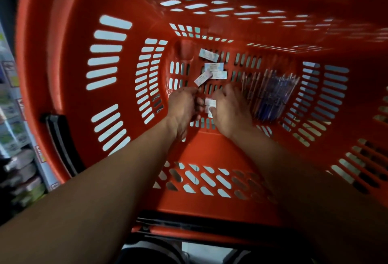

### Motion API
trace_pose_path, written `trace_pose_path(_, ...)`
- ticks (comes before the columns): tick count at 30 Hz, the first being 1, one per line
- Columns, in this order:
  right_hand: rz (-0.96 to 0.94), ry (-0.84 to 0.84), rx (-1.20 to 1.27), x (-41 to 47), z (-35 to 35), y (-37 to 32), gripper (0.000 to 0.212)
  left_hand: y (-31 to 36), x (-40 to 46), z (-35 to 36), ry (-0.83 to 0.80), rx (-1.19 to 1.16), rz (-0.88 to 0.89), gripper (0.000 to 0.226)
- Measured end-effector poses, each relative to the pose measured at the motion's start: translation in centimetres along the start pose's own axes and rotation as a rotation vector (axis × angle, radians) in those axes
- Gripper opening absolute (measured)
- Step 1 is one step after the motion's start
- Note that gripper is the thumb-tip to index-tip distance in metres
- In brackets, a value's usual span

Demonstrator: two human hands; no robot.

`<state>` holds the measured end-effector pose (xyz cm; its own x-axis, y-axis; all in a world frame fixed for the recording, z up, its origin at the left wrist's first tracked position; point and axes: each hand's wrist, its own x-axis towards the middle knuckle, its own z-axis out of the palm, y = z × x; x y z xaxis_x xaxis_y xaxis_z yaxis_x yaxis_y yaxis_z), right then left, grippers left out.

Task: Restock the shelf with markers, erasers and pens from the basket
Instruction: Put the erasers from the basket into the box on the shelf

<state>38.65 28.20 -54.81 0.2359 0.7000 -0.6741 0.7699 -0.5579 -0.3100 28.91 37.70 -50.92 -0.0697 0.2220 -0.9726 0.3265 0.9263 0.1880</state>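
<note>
Both hands reach to the floor of the basket (63, 58). The right hand (228, 110) pinches small white erasers (210, 105) between thumb and curled fingers; the left hand (182, 106) curls beside them, and whether it holds anything I cannot tell. The stack is loose, so one could likely slip out on lifting. Four more erasers (210, 68) lie just beyond the fingertips. One bundle of pens (270, 93) lies right of the right hand's fingers; its count is unclear.
</note>
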Motion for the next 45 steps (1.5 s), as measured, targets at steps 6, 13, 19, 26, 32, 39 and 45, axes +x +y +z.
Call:
trace_pose_path(6, 0.023, 0.018, 0.187, 0.5, -0.6, 0.6, 0.015, 0.1, -0.2, -0.2, -0.071, -0.098, -0.044, 0.023)
trace_pose_path(13, 0.269, 0.045, 0.722, -0.2, -2.9, -1.0, 0.012, -0.4, 0.0, -0.2, -0.105, -0.153, -0.050, 0.035)
trace_pose_path(19, 0.239, -0.161, 0.834, -2.3, -3.0, -2.9, 0.005, -0.4, 0.1, 0.0, -0.095, 0.029, 0.009, 0.024)
trace_pose_path(26, 0.122, -0.027, 0.388, -1.4, -2.9, -0.3, 0.009, -0.8, 0.4, -0.3, 0.076, 0.229, 0.107, 0.012)
trace_pose_path(32, -0.004, -0.132, 0.157, -1.5, -1.1, 0.5, 0.034, -1.1, 0.6, -0.5, 0.094, 0.231, 0.117, 0.014)
trace_pose_path(39, -0.037, -0.052, 0.007, -1.1, -0.5, 0.4, 0.031, -1.1, 0.7, -0.3, 0.080, 0.203, 0.115, 0.014)
trace_pose_path(45, 0.001, 0.021, 0.126, -1.4, -0.4, 0.7, 0.021, -1.3, 0.6, -0.4, 0.088, 0.213, 0.117, 0.014)
